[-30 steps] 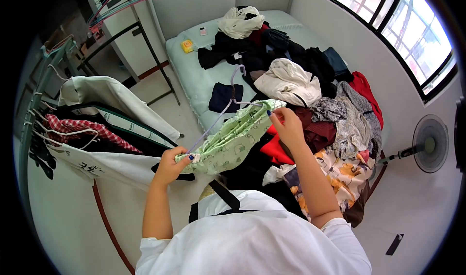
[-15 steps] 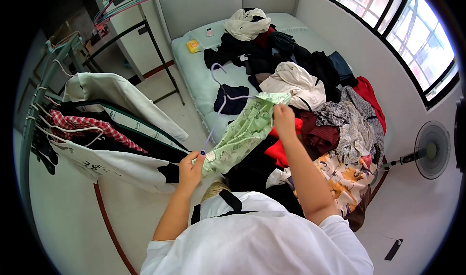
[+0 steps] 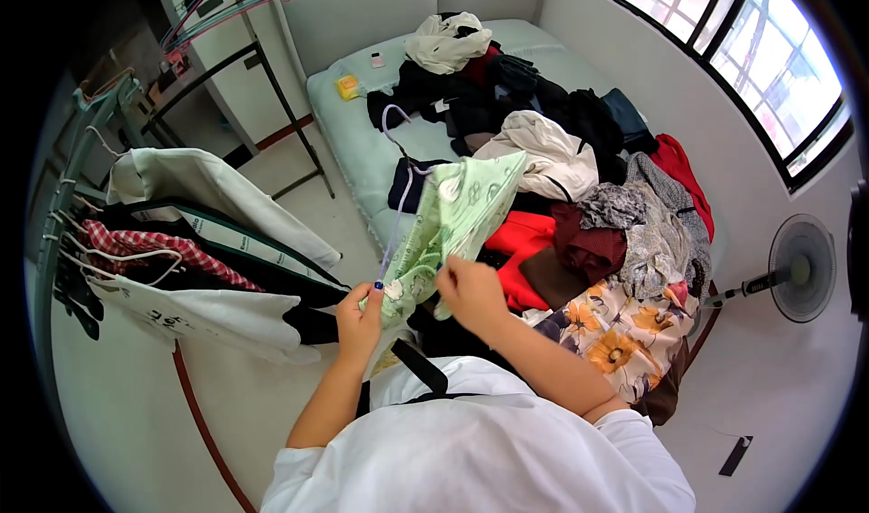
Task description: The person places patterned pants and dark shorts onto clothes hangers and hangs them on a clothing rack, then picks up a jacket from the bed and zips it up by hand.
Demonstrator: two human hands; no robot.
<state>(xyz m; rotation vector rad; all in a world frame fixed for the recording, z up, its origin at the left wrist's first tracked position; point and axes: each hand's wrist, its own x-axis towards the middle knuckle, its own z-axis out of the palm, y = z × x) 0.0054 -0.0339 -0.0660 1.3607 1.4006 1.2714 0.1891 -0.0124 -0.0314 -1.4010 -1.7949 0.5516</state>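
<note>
A light green patterned garment (image 3: 471,201) hangs over a lavender hanger (image 3: 395,228) in front of me; its exact kind is unclear. My left hand (image 3: 359,318) is closed around the near end of the hanger and the garment's edge. The hanger's hook (image 3: 391,119) points away from me, toward the bed. With closed fingers my right hand (image 3: 472,296) pinches the garment's near side, a short way right of my left hand. Some of the cloth under the right hand is hidden.
A bed (image 3: 339,142) ahead holds a large pile of clothes (image 3: 543,151). At left stands a garment rack (image 3: 50,187) with several hung clothes, including a white shirt (image 3: 208,309). A fan (image 3: 801,269) stands at right, below a window (image 3: 769,70).
My right hand has moved from the garment's far corner down and left, closer to my left hand. The cloth's far part has folded upward. My left hand keeps its hold.
</note>
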